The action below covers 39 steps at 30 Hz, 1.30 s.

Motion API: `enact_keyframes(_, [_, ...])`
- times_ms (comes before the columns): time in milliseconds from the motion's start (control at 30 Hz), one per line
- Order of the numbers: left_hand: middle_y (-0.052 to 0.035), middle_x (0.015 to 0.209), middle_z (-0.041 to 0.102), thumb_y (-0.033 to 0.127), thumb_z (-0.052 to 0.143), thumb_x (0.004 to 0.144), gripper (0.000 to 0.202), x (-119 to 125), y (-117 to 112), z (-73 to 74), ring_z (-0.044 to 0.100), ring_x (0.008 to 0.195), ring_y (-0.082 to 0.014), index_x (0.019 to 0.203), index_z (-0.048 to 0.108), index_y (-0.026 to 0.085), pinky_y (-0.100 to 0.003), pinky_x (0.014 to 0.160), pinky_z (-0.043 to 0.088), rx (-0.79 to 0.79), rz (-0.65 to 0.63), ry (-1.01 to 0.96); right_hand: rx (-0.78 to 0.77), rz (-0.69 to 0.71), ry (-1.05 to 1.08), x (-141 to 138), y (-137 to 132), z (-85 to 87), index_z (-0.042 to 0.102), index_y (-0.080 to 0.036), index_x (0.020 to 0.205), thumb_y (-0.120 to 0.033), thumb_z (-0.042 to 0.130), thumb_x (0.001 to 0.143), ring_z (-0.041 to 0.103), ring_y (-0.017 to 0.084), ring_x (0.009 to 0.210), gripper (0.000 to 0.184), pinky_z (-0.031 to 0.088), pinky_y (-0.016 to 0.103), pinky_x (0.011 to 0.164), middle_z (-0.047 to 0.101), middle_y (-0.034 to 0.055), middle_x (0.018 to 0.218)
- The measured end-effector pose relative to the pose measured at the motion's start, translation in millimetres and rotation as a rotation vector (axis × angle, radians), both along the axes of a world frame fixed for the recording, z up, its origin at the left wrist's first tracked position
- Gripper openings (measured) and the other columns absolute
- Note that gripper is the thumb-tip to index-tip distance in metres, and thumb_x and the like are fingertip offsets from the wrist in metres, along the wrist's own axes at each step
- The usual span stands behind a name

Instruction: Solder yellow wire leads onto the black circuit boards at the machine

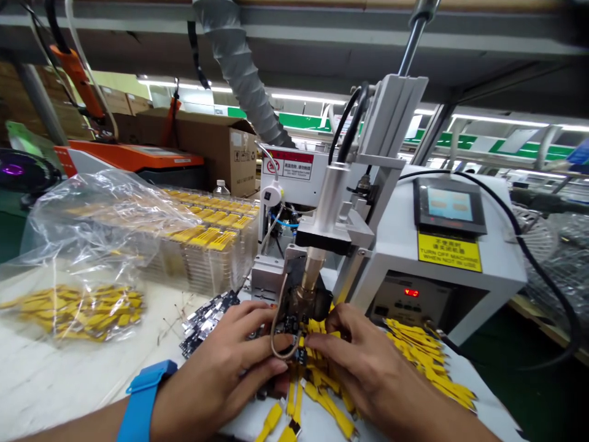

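Observation:
My left hand [243,353], a blue band [147,393] on its wrist, reaches under the machine's head [309,288]. Its fingers close on something small that I cannot make out, beside a looped thin tube [275,334]. Opposite it, my right hand [361,353] pinches a short yellow cable [302,342] at the small dark fixture [300,356]. More yellow cables [329,408] with metal plugs lie below and between the hands. A pile of small dark circuit boards [205,325] sits left of my left hand. The fingertips partly hide the fixture.
Stacked clear trays of yellow cables [216,245] and a plastic bag of yellow pieces [87,310] stand left. Loose yellow cables [426,362] lie right, before the control box [488,264] with its screen. An orange machine [133,156] and grey duct [243,67] are behind.

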<state>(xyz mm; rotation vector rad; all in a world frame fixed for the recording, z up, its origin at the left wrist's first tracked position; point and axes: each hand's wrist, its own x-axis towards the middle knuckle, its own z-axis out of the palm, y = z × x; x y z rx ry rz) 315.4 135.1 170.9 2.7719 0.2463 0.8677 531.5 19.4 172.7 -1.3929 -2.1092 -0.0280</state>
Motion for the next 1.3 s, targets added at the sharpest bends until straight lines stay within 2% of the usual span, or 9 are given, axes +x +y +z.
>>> enact_keyframes(167, [-0.0031, 0.124, 0.057, 0.022, 0.049, 0.096, 0.028, -0.8, -0.1, 0.5, 0.047, 0.117, -0.0254, 0.121, 0.06, 0.031, -0.04, 0.095, 0.047, 0.029, 0.01, -0.012, 0.056, 0.007, -0.018, -0.9, 0.5, -0.7, 0.064, -0.018, 0.112, -0.009, 0.044, 0.091, 0.054, 0.023, 0.08, 0.03, 0.048, 0.032, 0.063, 0.05, 0.0096, 0.09])
enact_keyframes(367, [-0.0034, 0.119, 0.06, 0.019, 0.05, 0.095, 0.032, 0.0, -2.5, 2.3, 0.046, 0.117, -0.0266, 0.125, 0.057, 0.029, -0.042, 0.095, 0.046, 0.065, 0.012, 0.038, 0.009, -0.022, 0.019, -1.4, 0.2, -5.9, 0.064, -0.021, 0.112, -0.009, 0.046, 0.09, 0.054, 0.024, 0.086, 0.031, 0.051, 0.035, 0.071, 0.051, 0.0103, 0.094])
enact_keyframes(467, [-0.0032, 0.121, 0.06, 0.018, 0.05, 0.095, 0.03, 0.2, -2.7, 2.3, 0.046, 0.118, -0.0262, 0.122, 0.059, 0.028, -0.043, 0.098, 0.043, 0.055, 0.011, 0.051, 0.02, -0.023, 0.036, -1.7, -0.3, -4.7, 0.066, -0.019, 0.109, -0.01, 0.043, 0.091, 0.054, 0.024, 0.085, 0.031, 0.052, 0.035, 0.071, 0.052, 0.0111, 0.094])
enact_keyframes(600, [-0.0027, 0.121, 0.06, 0.021, 0.052, 0.094, 0.024, 0.7, -0.6, 1.0, 0.048, 0.118, -0.0254, 0.116, 0.06, 0.026, -0.042, 0.102, 0.04, -0.008, 0.011, 0.041, 0.01, -0.021, 0.056, -2.5, -0.9, -0.6, 0.068, -0.015, 0.104, -0.009, 0.041, 0.091, 0.055, 0.025, 0.086, 0.03, 0.053, 0.037, 0.071, 0.055, 0.0125, 0.092])
enact_keyframes(767, [-0.0006, 0.129, 0.053, 0.022, 0.053, 0.094, 0.027, 0.5, -1.2, 2.2, 0.045, 0.12, -0.0243, 0.118, 0.059, 0.032, -0.036, 0.098, 0.042, -0.105, 0.006, 0.048, -0.026, -0.024, 0.071, -2.4, -0.3, -0.7, 0.068, -0.016, 0.105, -0.011, 0.04, 0.092, 0.055, 0.026, 0.088, 0.031, 0.053, 0.039, 0.072, 0.055, 0.0139, 0.095])
enact_keyframes(967, [0.0028, 0.121, 0.056, 0.018, 0.054, 0.093, 0.027, 3.3, -2.5, 7.9, 0.052, 0.113, -0.0194, 0.112, 0.063, 0.035, -0.031, 0.095, 0.043, -0.261, -0.021, 0.092, -0.043, -0.037, 0.078, -1.8, -0.1, -1.5, 0.068, -0.017, 0.106, -0.012, 0.041, 0.091, 0.055, 0.025, 0.086, 0.031, 0.052, 0.039, 0.07, 0.054, 0.0135, 0.094])
enact_keyframes(1167, [-0.0014, 0.128, 0.056, 0.024, 0.057, 0.093, 0.029, 1.5, 2.8, 0.0, 0.047, 0.12, -0.0248, 0.12, 0.061, 0.033, -0.039, 0.1, 0.041, -0.104, 0.014, 0.031, -0.015, -0.01, 0.07, -0.6, 0.1, -4.0, 0.066, -0.016, 0.108, -0.01, 0.042, 0.091, 0.055, 0.024, 0.086, 0.031, 0.052, 0.037, 0.068, 0.053, 0.0134, 0.094])
enact_keyframes(1300, [-0.0027, 0.124, 0.06, 0.027, 0.056, 0.094, 0.024, 0.2, 4.5, -2.8, 0.049, 0.118, -0.0246, 0.117, 0.063, 0.031, -0.04, 0.099, 0.042, -0.02, 0.007, -0.023, 0.005, -0.015, 0.048, -0.4, 0.1, -5.7, 0.066, -0.016, 0.108, -0.011, 0.041, 0.092, 0.054, 0.023, 0.082, 0.03, 0.051, 0.035, 0.065, 0.052, 0.0124, 0.091])
